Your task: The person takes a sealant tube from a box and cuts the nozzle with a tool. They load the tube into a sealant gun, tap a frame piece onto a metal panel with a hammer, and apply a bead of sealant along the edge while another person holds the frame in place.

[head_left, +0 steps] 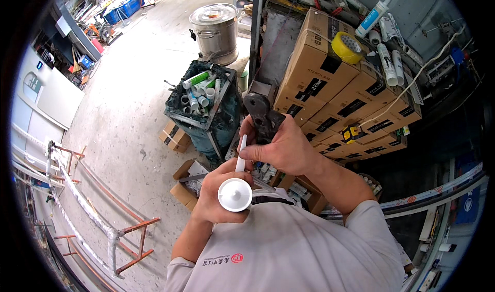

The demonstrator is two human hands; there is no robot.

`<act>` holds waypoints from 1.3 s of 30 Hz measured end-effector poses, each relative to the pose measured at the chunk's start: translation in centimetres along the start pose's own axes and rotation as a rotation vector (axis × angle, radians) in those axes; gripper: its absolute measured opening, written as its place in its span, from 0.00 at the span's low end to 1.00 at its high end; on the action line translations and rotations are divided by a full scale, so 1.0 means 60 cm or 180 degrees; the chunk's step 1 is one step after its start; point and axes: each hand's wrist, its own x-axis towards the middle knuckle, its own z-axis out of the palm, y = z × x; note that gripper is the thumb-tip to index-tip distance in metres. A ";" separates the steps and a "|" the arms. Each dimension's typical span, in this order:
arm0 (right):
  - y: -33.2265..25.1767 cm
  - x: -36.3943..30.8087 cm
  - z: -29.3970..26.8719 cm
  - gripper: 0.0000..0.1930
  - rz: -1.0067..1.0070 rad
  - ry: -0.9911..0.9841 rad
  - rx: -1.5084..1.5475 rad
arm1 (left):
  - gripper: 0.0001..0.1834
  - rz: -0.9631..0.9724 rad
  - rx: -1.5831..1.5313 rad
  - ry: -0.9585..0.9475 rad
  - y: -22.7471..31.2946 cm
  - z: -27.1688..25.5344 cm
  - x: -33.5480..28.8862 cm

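My left hand point(209, 196) is wrapped round a sealant cartridge, whose white round end point(235, 195) with a raised nub in the middle faces up toward me. Just beyond that end, a slim white tapered nozzle point(241, 160) stands between my hands. The thumb and finger of my right hand point(283, 150) pinch the nozzle. Also in my right hand is a dark metal tool point(260, 114) with a rounded head and a hole through it; its exact kind is hard to make out. Most of the cartridge body is hidden behind my left hand.
A dark bag in a metal frame point(209, 132) holds several used cartridges. Stacked cardboard boxes point(330, 85) at the right carry yellow tape point(347, 48), a tape measure point(352, 133) and cartridges point(386, 65). A steel drum point(215, 34) stands behind; a pipe rack point(113, 235) is at left.
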 end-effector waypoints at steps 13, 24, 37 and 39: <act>-0.043 -0.031 -0.034 0.32 -0.0687 -0.0045 -0.1579 | 0.25 0.0131 -0.0088 0.0183 -0.020 0.006 -0.014; -0.044 -0.043 -0.019 0.35 -0.1354 -0.0339 -0.2811 | 0.35 0.0860 -0.0681 -0.0005 -0.063 -0.001 -0.017; -0.033 -0.044 0.001 0.32 -0.1594 -0.0053 -0.2733 | 0.30 0.0313 -0.0039 -0.0001 -0.049 -0.016 -0.026; -0.031 -0.043 0.005 0.31 -0.1645 -0.0034 -0.2765 | 0.30 0.0348 0.0192 -0.0042 -0.047 -0.018 -0.026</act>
